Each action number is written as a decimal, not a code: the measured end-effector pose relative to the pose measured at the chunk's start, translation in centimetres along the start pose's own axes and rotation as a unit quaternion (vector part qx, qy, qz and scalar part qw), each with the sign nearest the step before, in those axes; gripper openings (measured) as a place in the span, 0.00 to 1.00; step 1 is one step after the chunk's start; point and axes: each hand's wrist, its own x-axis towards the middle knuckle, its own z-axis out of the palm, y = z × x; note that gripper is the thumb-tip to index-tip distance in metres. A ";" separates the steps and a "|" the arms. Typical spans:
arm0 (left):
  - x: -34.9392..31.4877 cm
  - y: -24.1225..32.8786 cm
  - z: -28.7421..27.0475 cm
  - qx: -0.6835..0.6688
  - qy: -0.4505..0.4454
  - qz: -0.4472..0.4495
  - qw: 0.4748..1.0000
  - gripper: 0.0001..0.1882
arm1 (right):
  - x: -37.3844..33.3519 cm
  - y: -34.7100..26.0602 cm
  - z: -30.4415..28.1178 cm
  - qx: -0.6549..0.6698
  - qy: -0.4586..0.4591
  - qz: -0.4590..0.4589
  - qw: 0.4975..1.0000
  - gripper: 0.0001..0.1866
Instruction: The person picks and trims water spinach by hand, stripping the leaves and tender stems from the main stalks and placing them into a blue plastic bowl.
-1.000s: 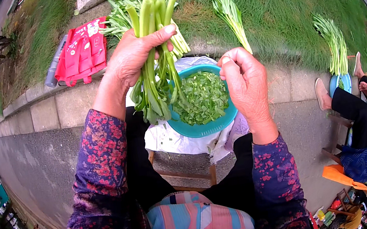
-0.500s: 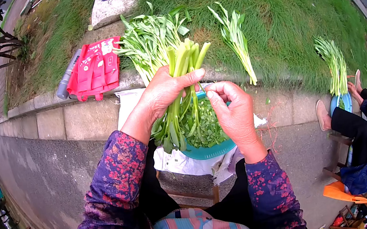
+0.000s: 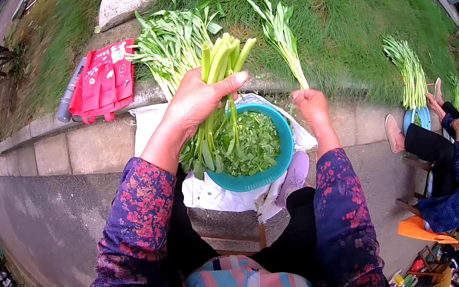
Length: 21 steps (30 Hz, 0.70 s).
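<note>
While upside down, leafy greens [image 3: 214,137] within the left hand [image 3: 196,102].

A red bag [image 3: 104,82] lies beside a grey cylinder [image 3: 69,95], a pale stone [image 3: 129,5] beyond them near green grass [image 3: 342,25].

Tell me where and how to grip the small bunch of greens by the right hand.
Take the small bunch by its pale lower stems, probably best from the near side: they gather narrowly and point toward the person, while the leaves fan away over the grass. The right hand is at the stem ends; its hold is hidden.
</note>
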 end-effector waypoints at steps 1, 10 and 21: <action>0.1 -0.3 0.1 0.000 0.003 -0.001 1.000 0.19 | 0.6 3.6 0.2 -0.065 0.001 0.010 0.998 0.09; 0.7 -0.4 0.5 0.004 0.024 0.000 1.000 0.17 | -5.2 16.2 7.3 -0.146 0.031 0.206 0.967 0.23; 1.4 -0.5 3.4 0.039 0.033 -0.030 0.998 0.16 | -6.0 13.7 10.2 0.010 0.099 0.250 0.963 0.20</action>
